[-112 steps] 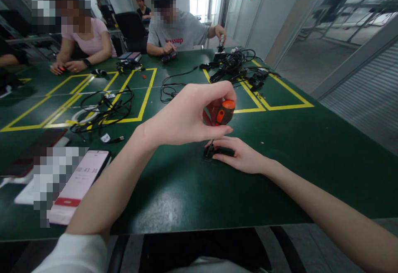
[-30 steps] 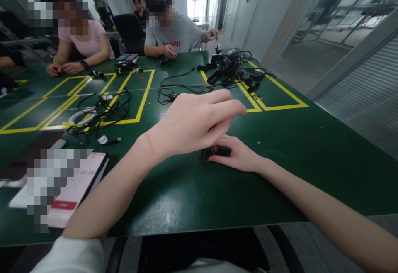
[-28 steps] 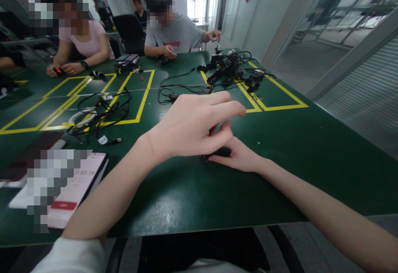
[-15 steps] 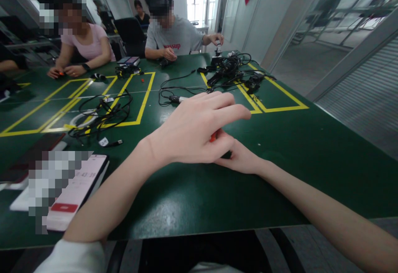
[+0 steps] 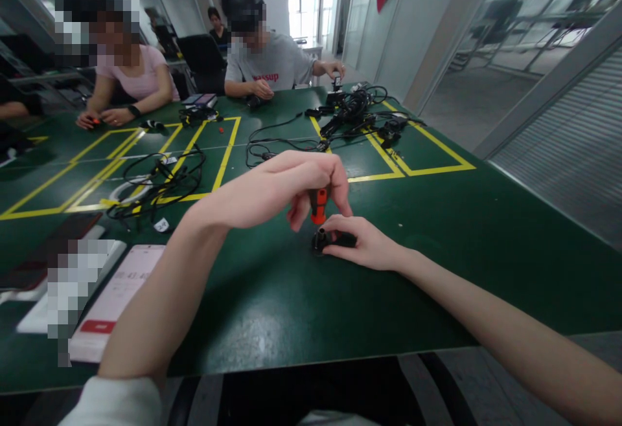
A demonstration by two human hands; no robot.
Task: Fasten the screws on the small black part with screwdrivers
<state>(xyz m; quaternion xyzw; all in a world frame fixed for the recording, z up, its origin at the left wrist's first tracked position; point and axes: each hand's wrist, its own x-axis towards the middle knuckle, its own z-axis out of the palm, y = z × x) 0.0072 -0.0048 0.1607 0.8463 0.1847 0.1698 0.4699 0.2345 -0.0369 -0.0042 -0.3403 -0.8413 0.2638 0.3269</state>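
Note:
Over the table, my left hand [image 5: 296,183] is bent at the wrist with its fingers closed around a short orange-and-black cylindrical piece [image 5: 319,206]. The lower orange end of that piece points down; its upper part is hidden by the fingers. Just below it, my right hand [image 5: 369,243] grips a small black part with a round upright socket [image 5: 321,239], low over the green table [image 5: 437,270]. A narrow gap separates the orange end from the socket.
Tangled black cables [image 5: 162,177] lie on yellow tape lines at left, with another cable heap [image 5: 357,112] at the far right. A lit phone [image 5: 116,303] and a dark device [image 5: 48,248] rest at the near left. Co-workers sit across the table, one in a grey shirt [image 5: 272,60].
My left hand has lifted and tilted up from over my right hand, with the orange-and-black piece in its fingers. The black part under it now shows. My right hand stays nearly in place.

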